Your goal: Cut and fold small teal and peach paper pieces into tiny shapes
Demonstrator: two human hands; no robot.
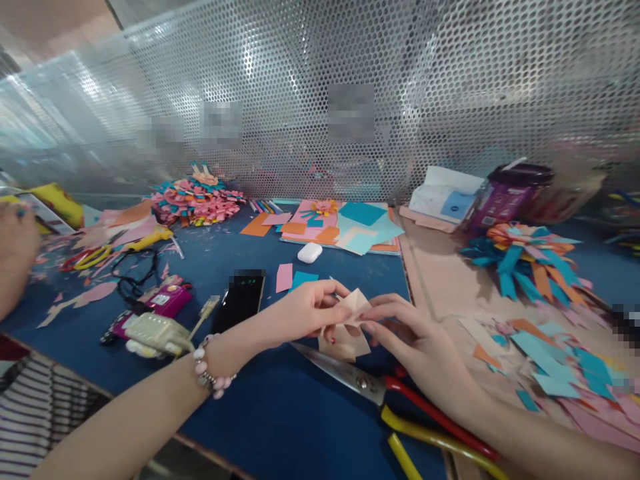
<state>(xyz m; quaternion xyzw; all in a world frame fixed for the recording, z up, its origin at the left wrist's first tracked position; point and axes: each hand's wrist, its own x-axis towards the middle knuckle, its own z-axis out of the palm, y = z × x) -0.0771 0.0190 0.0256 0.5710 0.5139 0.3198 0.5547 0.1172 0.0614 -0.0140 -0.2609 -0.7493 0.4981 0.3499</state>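
Note:
My left hand and my right hand meet over the blue table, both pinching a small piece of pale peach paper that is folded into points. The left fingers grip its upper left edge, the right fingers its right side. Just below the paper lie large scissors with red and yellow handles, blades pointing left. A bead bracelet circles my left wrist.
A black phone, a white earbud case, a pink gadget with cables and yellow scissors lie on the table. Coloured paper sheets and paper flowers sit behind and right. Another person's hand is at far left.

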